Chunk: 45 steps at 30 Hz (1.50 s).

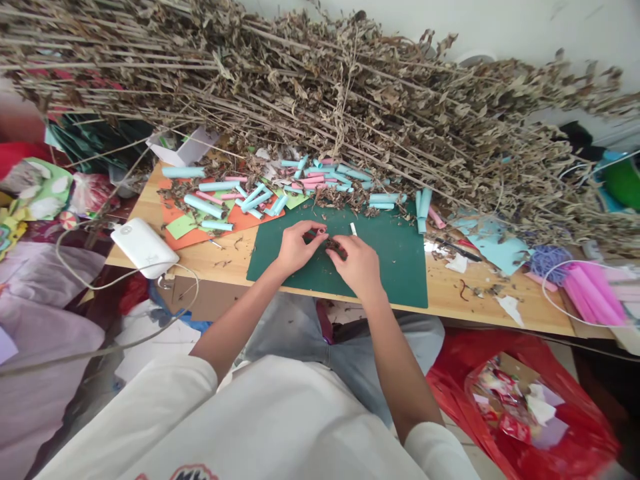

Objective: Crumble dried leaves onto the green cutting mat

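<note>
My left hand (299, 245) is closed in a pinch round a small pink paper tube (321, 231), whose end shows at the fingertips. Close beside it, my right hand (358, 261) has its fingers curled round dark dried leaves (338, 248). Both hands are over a green cutting mat (395, 267). A short white stick (353, 229) lies just beyond my right hand. Behind the mat are several rolled blue paper tubes (204, 206) and pink paper tubes (313, 179), mixed with leaf crumbs.
A large heap of dried stalks (350, 93) fills the back. A white power bank (145, 248) with a cable sits at the table's left edge. Orange paper (175, 212) lies under some tubes. On the right are a dark pen (457, 248), purple yarn (549, 262) and a red bag (465, 373) of scraps below.
</note>
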Available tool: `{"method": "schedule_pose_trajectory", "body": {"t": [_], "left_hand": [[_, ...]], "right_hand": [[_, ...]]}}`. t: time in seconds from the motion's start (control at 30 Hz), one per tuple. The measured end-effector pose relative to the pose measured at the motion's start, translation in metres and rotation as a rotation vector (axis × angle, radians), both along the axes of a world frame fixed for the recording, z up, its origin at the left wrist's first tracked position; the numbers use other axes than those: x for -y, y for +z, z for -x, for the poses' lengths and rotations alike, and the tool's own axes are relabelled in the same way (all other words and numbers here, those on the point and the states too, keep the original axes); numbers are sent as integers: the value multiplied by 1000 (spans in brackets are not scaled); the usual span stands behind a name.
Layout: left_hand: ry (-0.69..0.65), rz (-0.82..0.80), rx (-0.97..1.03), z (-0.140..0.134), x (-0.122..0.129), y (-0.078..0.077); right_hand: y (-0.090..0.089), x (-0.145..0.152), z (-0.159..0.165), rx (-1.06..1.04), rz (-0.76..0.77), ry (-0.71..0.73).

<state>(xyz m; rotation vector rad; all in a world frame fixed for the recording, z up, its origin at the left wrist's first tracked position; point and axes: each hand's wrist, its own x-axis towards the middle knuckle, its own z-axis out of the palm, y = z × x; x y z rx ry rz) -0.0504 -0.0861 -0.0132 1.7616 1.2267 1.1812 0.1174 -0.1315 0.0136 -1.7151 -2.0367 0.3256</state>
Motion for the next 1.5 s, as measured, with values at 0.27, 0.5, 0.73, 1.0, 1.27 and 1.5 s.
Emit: {"method": "schedule_pose_trajectory", "body": {"t": [0.27, 0.5, 0.73, 1.0, 1.27, 1.5], "left_hand": [[-28, 7, -18, 0, 0, 0], [-48, -7, -9, -1, 0, 0], [-53, -21, -31, 0, -1, -1], [-79, -25, 0, 0, -1, -2], [-117, -47, 36, 0, -1, -1], [-156, -69, -21, 1, -3, -3]], "right_hand": [[-7, -3, -6, -300, -86, -63], [6, -8, -3, -611, -80, -175], [11, -17, 16, -745, -14, -133], [2, -18, 15, -886, -14, -210], [-12, -14, 12, -754, -79, -326], [-10, -10, 21, -764, -92, -209]]}}
